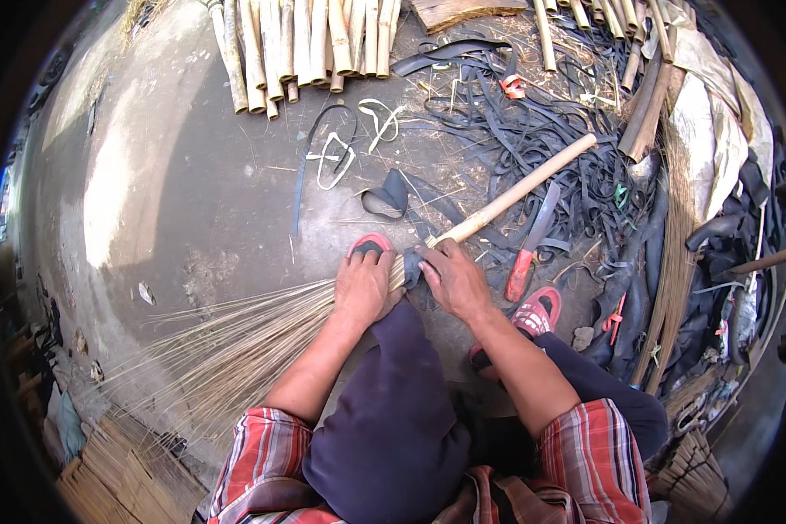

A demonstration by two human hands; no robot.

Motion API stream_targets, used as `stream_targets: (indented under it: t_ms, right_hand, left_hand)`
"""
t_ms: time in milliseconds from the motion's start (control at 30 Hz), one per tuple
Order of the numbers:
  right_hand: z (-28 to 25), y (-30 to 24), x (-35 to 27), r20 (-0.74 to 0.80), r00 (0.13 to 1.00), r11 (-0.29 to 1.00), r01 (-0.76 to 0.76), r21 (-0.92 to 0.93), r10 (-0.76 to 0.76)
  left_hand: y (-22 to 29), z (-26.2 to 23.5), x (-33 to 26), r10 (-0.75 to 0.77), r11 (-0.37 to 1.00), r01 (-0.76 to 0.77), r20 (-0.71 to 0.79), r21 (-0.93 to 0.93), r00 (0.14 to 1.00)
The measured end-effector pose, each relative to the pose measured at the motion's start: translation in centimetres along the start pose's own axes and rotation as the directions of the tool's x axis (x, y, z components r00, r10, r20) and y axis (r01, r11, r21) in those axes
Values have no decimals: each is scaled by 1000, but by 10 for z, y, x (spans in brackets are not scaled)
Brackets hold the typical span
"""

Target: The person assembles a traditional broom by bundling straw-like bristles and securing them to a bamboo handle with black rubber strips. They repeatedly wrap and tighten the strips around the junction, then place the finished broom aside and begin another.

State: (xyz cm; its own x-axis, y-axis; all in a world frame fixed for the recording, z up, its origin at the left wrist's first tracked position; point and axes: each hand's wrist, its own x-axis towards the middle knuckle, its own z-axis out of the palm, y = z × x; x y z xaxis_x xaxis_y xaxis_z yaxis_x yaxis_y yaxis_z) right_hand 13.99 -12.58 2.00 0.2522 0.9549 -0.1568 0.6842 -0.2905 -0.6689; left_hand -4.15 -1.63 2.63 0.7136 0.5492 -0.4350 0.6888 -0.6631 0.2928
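Note:
A stick broom lies slantwise across my raised knee, its thin tan bristles (pixel 236 354) fanning out to the lower left. A pale bamboo handle (pixel 524 188) runs from it to the upper right. My left hand (pixel 364 284) is wrapped over the bristle bundle just below its bound end. At the joint, a black rubber strip (pixel 412 269) goes around the bundle. My right hand (pixel 456 278) grips this strip with thumb and fingers beside the handle's base; the undersides of the fingers are hidden. A loose dark strip (pixel 386 199) curls on the floor beyond the joint.
A knife with a red handle (pixel 520 274) lies right of my right hand, near my pink sandal (pixel 537 313). Beyond it spreads a tangled heap of black rubber strips (pixel 533 131). Bamboo poles (pixel 310 39) are stacked at the far side. Long bundled sticks (pixel 672 244) lie at the right.

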Motion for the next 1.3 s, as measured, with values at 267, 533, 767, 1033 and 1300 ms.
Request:
stream_targets:
  t_ms: [267,533,767,1033,1300]
  right_hand:
    - [-14,6,31,-94,943,895,-267,357,319]
    - [-168,52,112,-426,688,640,-73,765,588]
    - [-67,35,42,258,782,706,-623,338,567]
    - [57,16,-7,-39,878,805,-418,422,476]
    - [-2,19,13,43,928,900,-369,232,369]
  left_hand:
    - [4,14,-3,-94,991,91,-25,-95,995]
    - [10,25,-13,-25,996,10,-176,-84,984]
    - [3,2,-1,-108,969,92,-61,-227,992]
    - [13,-34,19,-187,927,225,150,-299,971]
    - [15,-21,20,-109,982,101,-47,-159,993]
